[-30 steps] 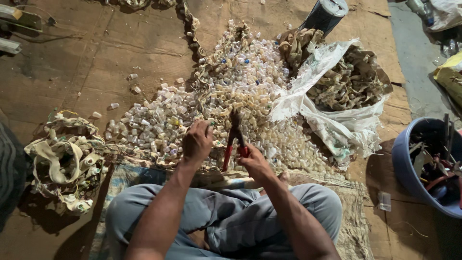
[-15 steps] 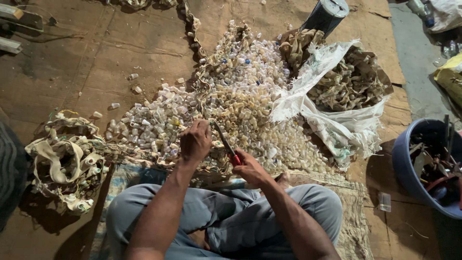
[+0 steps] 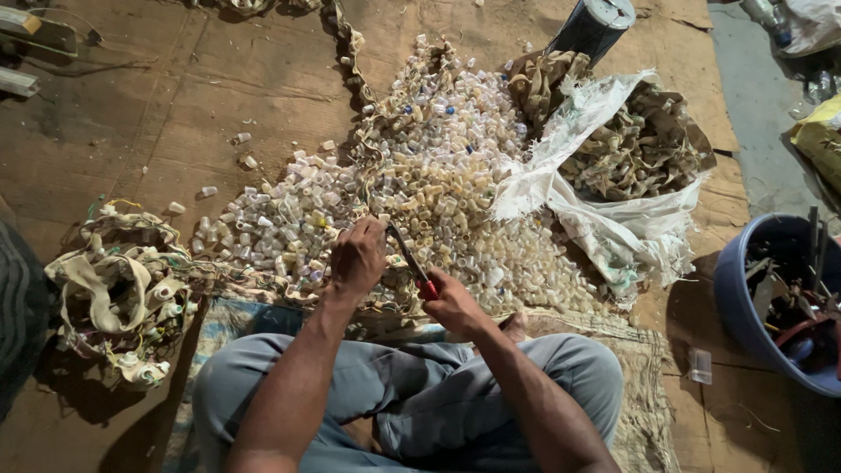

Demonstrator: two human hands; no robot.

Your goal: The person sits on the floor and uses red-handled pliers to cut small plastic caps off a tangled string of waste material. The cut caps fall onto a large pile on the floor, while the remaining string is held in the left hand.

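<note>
I sit cross-legged on the floor before a wide pile of small pale plastic pieces (image 3: 438,166). My right hand (image 3: 454,303) grips red-handled cutters (image 3: 412,263), whose dark jaws point up-left toward my left hand (image 3: 357,256). My left hand is closed on a small piece at the end of a strip of webbing set with such pieces (image 3: 254,282), held right at the cutter jaws. The piece itself is mostly hidden by my fingers.
A bundle of webbing strip with pieces (image 3: 118,289) lies at the left. A torn white sack (image 3: 604,219) of tangled strips sits at the right, a dark cylinder (image 3: 591,26) behind it. A blue tub (image 3: 745,298) of tools stands far right.
One second ago the cutters stood upright with handles spread; my right hand has since squeezed them together and tilted the jaws left to my left hand.
</note>
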